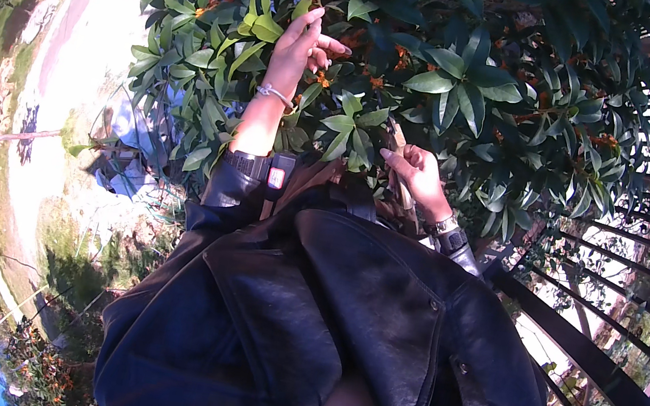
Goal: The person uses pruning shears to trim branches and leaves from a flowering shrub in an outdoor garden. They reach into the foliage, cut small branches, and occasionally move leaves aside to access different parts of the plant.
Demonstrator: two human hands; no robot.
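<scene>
My left hand (297,47) reaches into a dense, glossy-leaved shrub (441,84) with small orange flower clusters (322,79), much like osmanthus. Its upper fingertips meet near a stem beside a sprig of pale green leaves (264,27); the other fingers are bent and stand apart from them. Whether the stem is pinched is not clear. Lower and to the right, my right hand (417,173) grips a narrow tool with tan handles (398,138), apparently pruning shears. Its tip points up into the leaves, and the blades are mostly lost in shadow.
A dark metal railing fence (589,357) runs along the right side. Left of the shrub lie a sunlit path (58,61) and pale crumpled material (141,127) on the ground. A thin bare branch (19,139) sticks out there. My dark leather jacket (255,314) fills the lower middle.
</scene>
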